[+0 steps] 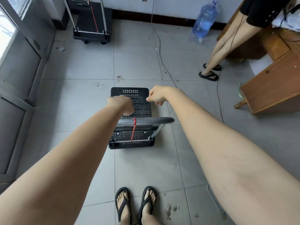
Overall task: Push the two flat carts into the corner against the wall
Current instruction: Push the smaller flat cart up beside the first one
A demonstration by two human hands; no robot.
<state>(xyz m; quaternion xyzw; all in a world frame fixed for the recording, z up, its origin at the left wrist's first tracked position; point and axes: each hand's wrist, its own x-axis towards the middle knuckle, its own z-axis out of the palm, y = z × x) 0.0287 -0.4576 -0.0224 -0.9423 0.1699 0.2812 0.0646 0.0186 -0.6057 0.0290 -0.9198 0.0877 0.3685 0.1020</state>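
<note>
Mid-floor, on grey tiles: near flat cart point(131, 103), black perforated plastic deck, folding metal handle point(146, 121) w/ dark foam sleeve, red cord point(134, 129) tied at handle centre down to hinge bar. Well apart from corner. Far flat cart point(92, 21) already up at wall point(170, 5), top left, upright handle posts, own red cord; looks parked or nearly so.

Handling, judged: light, empty, rigid deck; rolls freely on casters, wheels hidden under near deck. Liable to veer if pushed off-centre. Handle hinged at base, so may fold if loaded the wrong way. Best hold: foam sleeve, one hand either side of cord, push low and level. Cord too slack to steer by.

Grip status: left hand point(121, 104) out past handle, above deck, curled loosely, palm down; nothing seen in it; contact w/ deck not confirmable. Right hand point(156, 95) likewise beyond handle, near deck's far right corner, fingers pinched half-closed; holds nothing visible. Neither on handle. Both forearms pass over bar, apparently clear of it.

Hazards: trailing cable point(159, 51) across floor to right of path; water bottle point(203, 21) against wall; second person's feet point(209, 72) at right beside wooden desk point(272, 88). Route to corner: fwd and left, appears open. Own feet in sandals well behind cart.
</note>
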